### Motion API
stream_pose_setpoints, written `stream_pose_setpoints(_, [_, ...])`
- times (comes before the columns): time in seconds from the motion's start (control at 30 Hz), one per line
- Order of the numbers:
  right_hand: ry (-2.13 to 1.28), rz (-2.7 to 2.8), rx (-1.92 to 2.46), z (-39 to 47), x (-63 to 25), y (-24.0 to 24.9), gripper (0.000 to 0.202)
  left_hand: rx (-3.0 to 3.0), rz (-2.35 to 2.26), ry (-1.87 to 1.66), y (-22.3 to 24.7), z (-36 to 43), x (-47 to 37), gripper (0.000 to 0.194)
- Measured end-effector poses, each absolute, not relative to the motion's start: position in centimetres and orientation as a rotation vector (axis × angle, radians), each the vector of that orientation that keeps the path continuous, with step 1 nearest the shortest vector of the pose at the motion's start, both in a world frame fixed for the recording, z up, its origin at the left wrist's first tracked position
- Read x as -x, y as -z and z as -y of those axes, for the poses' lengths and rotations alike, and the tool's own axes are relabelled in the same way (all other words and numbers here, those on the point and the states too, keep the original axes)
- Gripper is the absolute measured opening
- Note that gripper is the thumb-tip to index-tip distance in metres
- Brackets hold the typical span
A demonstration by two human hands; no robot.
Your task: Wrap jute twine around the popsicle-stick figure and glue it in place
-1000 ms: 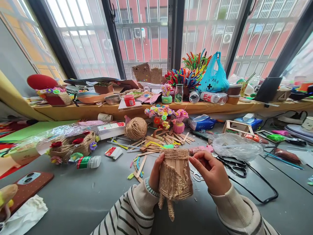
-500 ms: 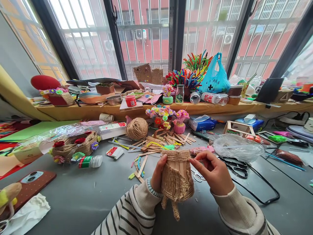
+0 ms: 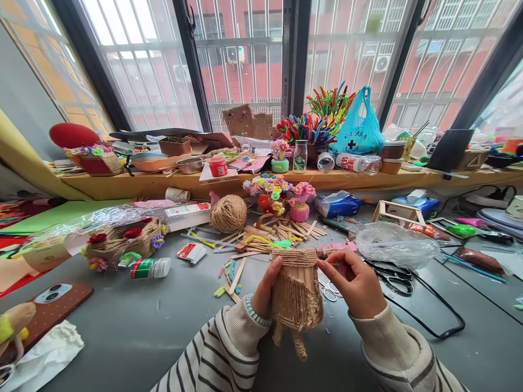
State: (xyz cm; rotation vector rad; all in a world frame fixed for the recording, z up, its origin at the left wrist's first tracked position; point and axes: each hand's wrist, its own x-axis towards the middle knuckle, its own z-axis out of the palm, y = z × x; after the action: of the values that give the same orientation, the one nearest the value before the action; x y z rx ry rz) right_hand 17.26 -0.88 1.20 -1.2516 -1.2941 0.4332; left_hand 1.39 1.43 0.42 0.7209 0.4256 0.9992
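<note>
My left hand [image 3: 266, 287] grips the left side of a small pot [image 3: 297, 302] made of flat wooden sticks and wound with brown jute twine. Bare sticks show between the twine band at its rim and the slanting winding below. Two twine-wrapped legs stick out at its lower end, and the pot is tilted. At the right end of the rim band, my right hand [image 3: 354, 280] pinches the twine with thumb and forefinger, its other fingers curled. Whether a loose strand runs inside that hand is hard to see. Small silver scissors [image 3: 329, 291] lie behind the pot, partly hidden.
Behind the hands are a ball of jute twine [image 3: 227, 213], loose craft sticks [image 3: 261, 239] and crafted flower pots [image 3: 299, 211]. Black scissors [image 3: 396, 282] and a black cable [image 3: 443, 333] lie to the right. A phone [image 3: 61, 307] and a bottle [image 3: 151, 268] are at left.
The pot has turned and shifted slightly, its legs swinging a little to the right and up. Both hands keep their hold, and my right hand has moved slightly left.
</note>
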Motion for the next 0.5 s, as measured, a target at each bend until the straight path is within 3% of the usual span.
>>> stream_pose_setpoints(0.5, [-0.467, 1.283, 1.246, 0.5, -17.1, -0.5, 0.040, -0.681, -0.456, -0.991, -0.9, -1.5, -1.4, 0.054])
